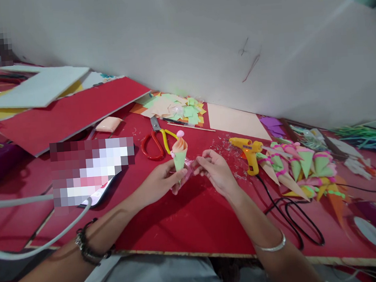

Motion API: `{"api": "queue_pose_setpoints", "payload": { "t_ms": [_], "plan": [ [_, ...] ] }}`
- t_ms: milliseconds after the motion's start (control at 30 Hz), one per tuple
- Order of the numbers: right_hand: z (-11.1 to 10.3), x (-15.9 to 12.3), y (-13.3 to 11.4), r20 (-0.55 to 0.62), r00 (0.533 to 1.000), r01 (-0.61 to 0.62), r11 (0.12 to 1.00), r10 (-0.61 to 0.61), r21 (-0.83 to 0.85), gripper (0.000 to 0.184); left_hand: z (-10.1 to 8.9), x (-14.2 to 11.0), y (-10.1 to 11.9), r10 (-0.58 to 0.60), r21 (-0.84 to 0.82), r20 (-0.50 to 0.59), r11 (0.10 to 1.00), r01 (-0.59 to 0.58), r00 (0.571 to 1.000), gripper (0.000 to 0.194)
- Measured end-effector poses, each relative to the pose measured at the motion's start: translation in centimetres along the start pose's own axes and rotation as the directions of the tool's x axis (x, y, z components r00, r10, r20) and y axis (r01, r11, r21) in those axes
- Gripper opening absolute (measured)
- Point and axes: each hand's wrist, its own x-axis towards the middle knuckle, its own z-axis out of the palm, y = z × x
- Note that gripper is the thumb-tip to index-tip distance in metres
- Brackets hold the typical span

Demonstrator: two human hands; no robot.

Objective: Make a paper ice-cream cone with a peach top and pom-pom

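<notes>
My left hand (160, 180) is closed around a paper ice-cream cone (179, 155): a green cone with an orange swirl and a pink ball on top, held upright above the red board (187, 219). My right hand (214, 170) pinches a thin pink strip (190, 167) at the cone's lower side, its fingertips touching the left hand's. Both forearms reach in from the bottom edge. The left wrist bears a dark bracelet, the right a silver bangle.
A yellow glue gun (249, 150) with a black cord (291, 213) stands right of my hands, beside a heap of finished paper cones (299, 169). Red-and-yellow scissors (157, 141) and paper scraps (179, 108) lie behind. A phone (99, 193) lies left. A white wall (199, 40) rises behind.
</notes>
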Motion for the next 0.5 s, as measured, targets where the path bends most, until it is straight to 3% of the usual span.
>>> {"api": "queue_pose_setpoints", "payload": {
  "t_ms": [133,200,333,400,500],
  "plan": [
    [0.04,0.03,-0.01,0.005,1.0,0.009,1.0,-0.009,0.003,0.018,0.05,-0.01,0.12,-0.008,0.014,-0.016,1.0,0.008,1.0,0.024],
    [-0.04,-0.05,-0.05,0.0,1.0,0.011,0.999,-0.011,-0.052,0.024,0.07,-0.01,0.15,-0.016,0.006,-0.022,1.0,0.016,1.0,0.023],
    [-0.3,-0.13,-0.06,-0.05,0.994,0.094,0.987,-0.102,-0.131,0.027,0.07,-0.02,0.23,-0.009,0.0,-0.017,1.0,0.009,1.0,0.022],
    [-0.4,-0.04,0.01,-0.067,0.988,0.131,0.984,-0.14,-0.124,0.016,0.06,-0.03,0.27,-0.001,0.001,-0.004,1.0,0.001,1.0,0.023],
    [-0.45,0.15,0.11,-0.034,0.994,0.105,0.993,-0.107,-0.049,0.02,0.02,-0.02,0.27,0.004,0.001,0.013,1.0,-0.004,1.0,0.026]
  ]
}}
